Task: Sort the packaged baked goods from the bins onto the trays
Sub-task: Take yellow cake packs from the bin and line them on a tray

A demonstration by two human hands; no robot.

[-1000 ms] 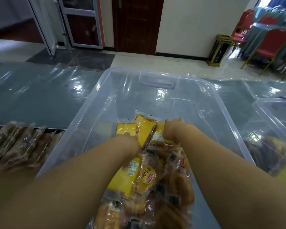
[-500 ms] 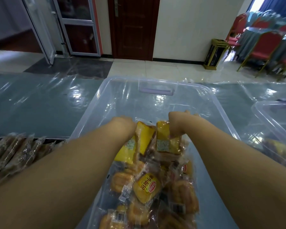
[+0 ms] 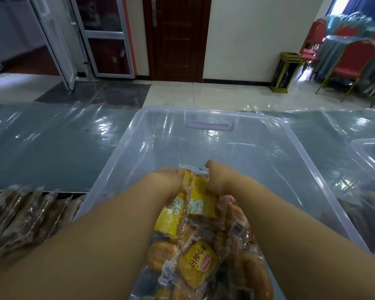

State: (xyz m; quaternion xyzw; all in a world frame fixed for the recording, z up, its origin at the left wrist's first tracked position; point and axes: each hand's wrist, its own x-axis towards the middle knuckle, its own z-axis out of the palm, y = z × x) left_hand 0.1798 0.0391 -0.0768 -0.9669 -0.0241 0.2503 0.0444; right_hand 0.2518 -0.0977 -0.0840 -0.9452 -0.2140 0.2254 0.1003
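A film-covered surface [image 3: 52, 152] carries a clear bin [image 3: 121, 146]. At its near end, above a heap of wrapped buns [image 3: 199, 263], the left hand [image 3: 171, 182] and right hand [image 3: 221, 180] each clasp yellow packets [image 3: 195, 204], fingers curled round them. Likely the pick-up step; next they must clear the bin's left rim to reach the tray [image 3: 74, 192], crowded with brown packs [image 3: 20, 217].

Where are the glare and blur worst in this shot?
Head view: glare streaks the plastic sheet and the clear bin at its far wall; the brown packets at left are blur-smeared; the forearms loom soft and oversized from wide-angle distortion.
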